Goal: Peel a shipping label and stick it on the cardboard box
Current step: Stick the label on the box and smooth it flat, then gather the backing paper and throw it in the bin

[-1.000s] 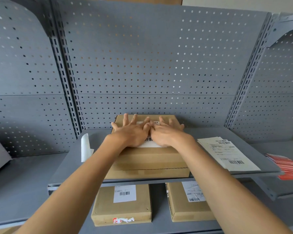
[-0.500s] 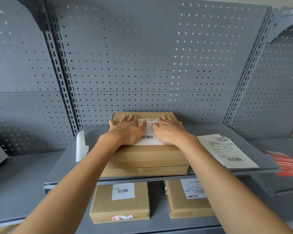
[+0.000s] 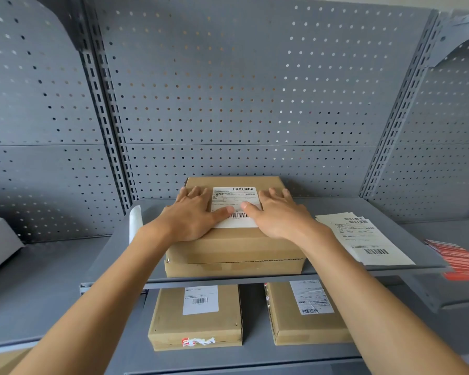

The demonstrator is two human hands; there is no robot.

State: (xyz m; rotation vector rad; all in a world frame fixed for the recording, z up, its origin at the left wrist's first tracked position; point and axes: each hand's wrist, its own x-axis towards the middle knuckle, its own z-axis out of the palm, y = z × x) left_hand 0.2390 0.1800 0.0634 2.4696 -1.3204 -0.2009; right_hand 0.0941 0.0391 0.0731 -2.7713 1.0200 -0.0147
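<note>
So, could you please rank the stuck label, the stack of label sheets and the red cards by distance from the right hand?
1. Stuck label, under the right hand's thumb.
2. Label sheets, on the shelf to its right.
3. Red cards, at the far right.

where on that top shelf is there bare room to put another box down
Left of the cardboard box, the shelf is bare past the curled backing strip. A narrow bare strip lies between the box and the label sheets. The right side is crowded with sheets; the centre holds the box and both hands.
</note>
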